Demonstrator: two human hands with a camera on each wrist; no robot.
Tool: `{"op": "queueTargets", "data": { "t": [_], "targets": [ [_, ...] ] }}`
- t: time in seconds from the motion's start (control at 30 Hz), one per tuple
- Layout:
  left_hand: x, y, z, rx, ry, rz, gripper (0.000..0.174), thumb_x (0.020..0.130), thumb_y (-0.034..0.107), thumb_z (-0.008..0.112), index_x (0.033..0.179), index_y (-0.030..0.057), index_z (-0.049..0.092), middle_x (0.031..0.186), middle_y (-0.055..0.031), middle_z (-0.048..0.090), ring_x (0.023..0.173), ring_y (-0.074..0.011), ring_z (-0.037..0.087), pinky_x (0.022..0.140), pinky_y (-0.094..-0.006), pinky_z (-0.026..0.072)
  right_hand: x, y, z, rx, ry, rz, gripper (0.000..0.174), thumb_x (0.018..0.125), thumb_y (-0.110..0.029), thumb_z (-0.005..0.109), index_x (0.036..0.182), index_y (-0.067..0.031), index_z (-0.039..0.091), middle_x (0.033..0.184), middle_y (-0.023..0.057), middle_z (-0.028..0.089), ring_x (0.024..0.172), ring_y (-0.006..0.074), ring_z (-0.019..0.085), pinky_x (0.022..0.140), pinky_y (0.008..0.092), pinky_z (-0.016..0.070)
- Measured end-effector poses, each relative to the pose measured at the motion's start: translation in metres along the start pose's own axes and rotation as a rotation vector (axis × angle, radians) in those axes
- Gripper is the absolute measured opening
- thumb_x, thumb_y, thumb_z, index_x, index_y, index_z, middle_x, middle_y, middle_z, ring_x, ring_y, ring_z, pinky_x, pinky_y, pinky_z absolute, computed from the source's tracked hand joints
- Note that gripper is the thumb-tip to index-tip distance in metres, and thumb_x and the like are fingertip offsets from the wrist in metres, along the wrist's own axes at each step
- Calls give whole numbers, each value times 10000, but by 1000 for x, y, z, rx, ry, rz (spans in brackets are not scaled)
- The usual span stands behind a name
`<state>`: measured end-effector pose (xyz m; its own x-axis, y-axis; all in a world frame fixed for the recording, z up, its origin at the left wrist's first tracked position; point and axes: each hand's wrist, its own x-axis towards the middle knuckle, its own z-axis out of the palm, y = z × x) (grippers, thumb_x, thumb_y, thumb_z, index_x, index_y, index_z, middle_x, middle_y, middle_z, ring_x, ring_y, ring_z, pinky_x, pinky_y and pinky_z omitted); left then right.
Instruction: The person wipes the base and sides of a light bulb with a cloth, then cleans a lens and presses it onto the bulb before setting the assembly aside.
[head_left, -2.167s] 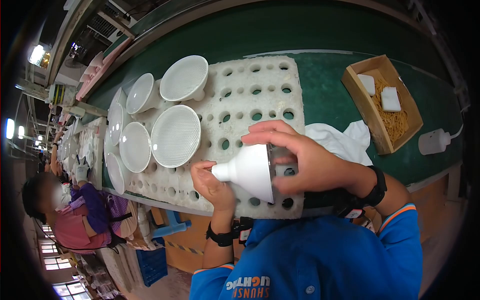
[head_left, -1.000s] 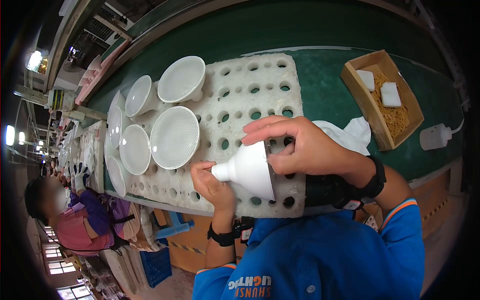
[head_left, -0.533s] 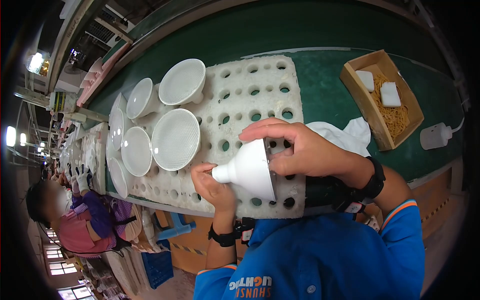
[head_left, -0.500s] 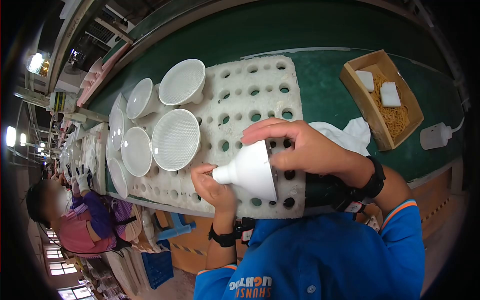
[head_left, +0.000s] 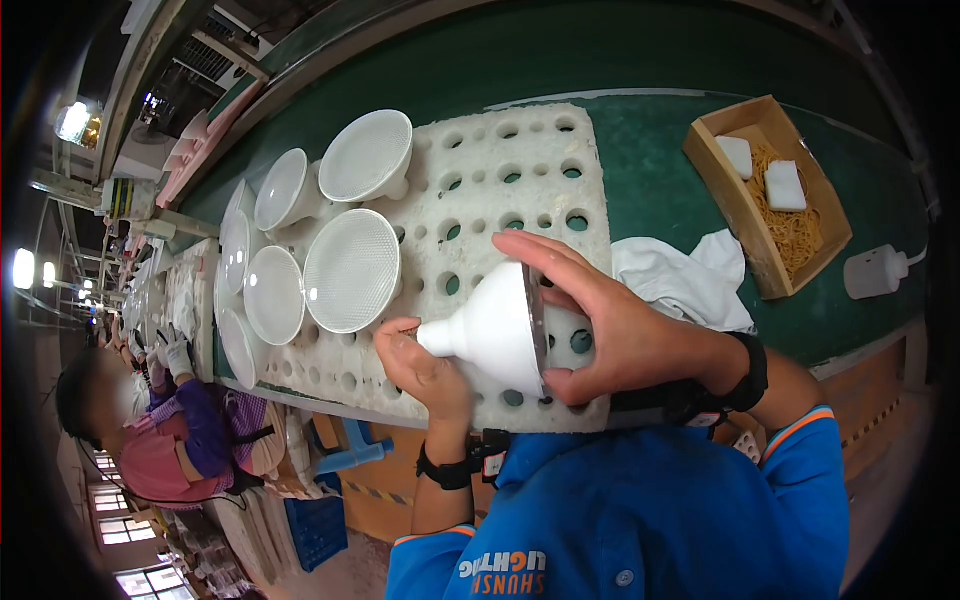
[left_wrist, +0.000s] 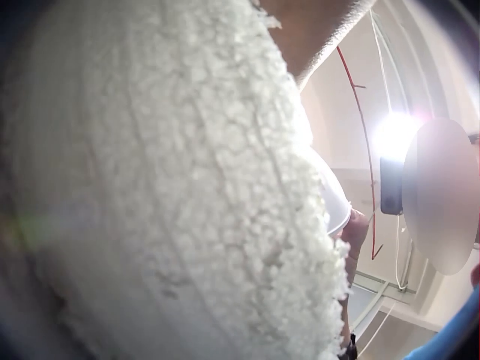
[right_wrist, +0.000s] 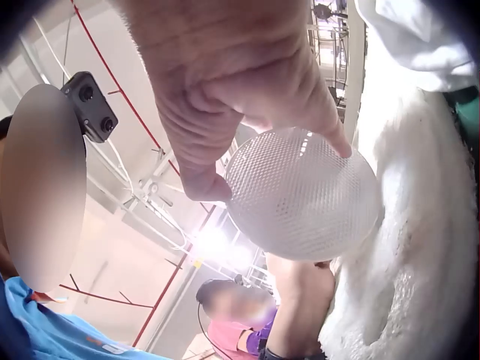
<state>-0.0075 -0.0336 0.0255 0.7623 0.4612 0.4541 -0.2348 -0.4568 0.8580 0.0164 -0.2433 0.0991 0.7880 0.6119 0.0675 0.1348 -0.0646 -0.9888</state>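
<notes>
A white PAR lamp bulb lies sideways above the foam board, its wide lens facing right. My left hand holds the narrow neck end between thumb and fingers. My right hand spans the wide end, thumb at the lower rim and fingers at the upper rim. In the right wrist view the ribbed clear lens shows, with the right thumb and a finger at its edge. Foam fills most of the left wrist view and hides the left hand's grip there.
Several finished-looking bulbs stand lens up in the board's left holes. To the right are a white cloth, a wooden box of rubber bands with white blocks, and a white bottle. Another person works at the left.
The right thumb has gone from the middle of the lens side down to the lower rim, spreading the hand wider. The left hand still holds the neck, and the bulb has shifted slightly.
</notes>
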Motion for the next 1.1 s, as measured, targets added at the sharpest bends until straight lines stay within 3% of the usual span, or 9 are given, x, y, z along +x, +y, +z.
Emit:
{"op": "queueTargets", "data": {
  "t": [0.23,0.33,0.53,0.63,0.73,0.83,0.93,1.03,1.1],
  "targets": [
    [6,-15,-3,-101,-34,-163,344,968,306,349,826,14,464,785,-58,453,745,-142,429,715,-301,365,1,-5,11,-337,17,-119,975,571,-63,725,1441,-136,292,1500,203,147,1371,381,229,1070,408,317],
    [6,-14,-2,-125,-23,-142,333,960,300,359,816,17,460,776,-61,459,744,-142,437,706,-298,367,0,-6,13,-341,59,-168,922,563,-53,716,1408,-128,354,1456,194,230,1344,366,280,1059,404,331],
    [3,-7,-1,-120,-6,-32,343,959,316,360,817,19,455,764,-66,469,718,-138,446,676,-290,375,7,-10,0,-178,54,-100,634,591,-50,689,1213,-110,583,1298,109,403,1197,273,448,955,340,442],
    [2,-10,-2,-156,-15,-17,357,966,333,348,836,17,451,763,-67,469,705,-138,444,668,-284,377,14,2,-1,45,42,-18,539,607,-50,676,1141,-117,642,1266,78,439,1147,237,480,912,316,470],
    [0,-16,-2,-211,-29,-10,368,971,348,341,855,15,447,760,-67,466,705,-136,443,668,-278,377,12,1,-3,-33,37,-56,472,662,-105,677,1133,-110,648,1240,76,462,1138,254,421,905,314,451],
    [0,-17,-3,-218,-38,1,375,972,358,336,863,15,443,756,-67,461,704,-134,441,666,-274,378,6,1,0,-162,49,-133,579,636,-108,686,1208,-128,599,1280,89,432,1175,268,390,918,328,446],
    [1,-16,-1,-200,-29,1,382,974,365,331,863,16,440,753,-68,459,694,-133,436,660,-273,379,-1,-6,7,-209,85,-95,717,609,-56,673,1304,-135,516,1364,105,358,1226,284,397,1005,358,394],
    [1,-15,-2,-199,-38,-5,382,974,368,330,864,18,437,751,-69,456,684,-132,432,655,-274,378,-1,-6,9,-227,74,-90,811,605,-38,669,1372,-155,432,1391,105,315,1222,258,405,966,341,425],
    [1,-17,-2,-200,-43,3,375,973,365,331,868,20,434,750,-69,454,679,-132,429,649,-274,376,2,-4,6,-64,61,-51,757,620,-27,654,1345,-137,468,1375,99,342,1221,240,421,960,336,445]
  ]
}}
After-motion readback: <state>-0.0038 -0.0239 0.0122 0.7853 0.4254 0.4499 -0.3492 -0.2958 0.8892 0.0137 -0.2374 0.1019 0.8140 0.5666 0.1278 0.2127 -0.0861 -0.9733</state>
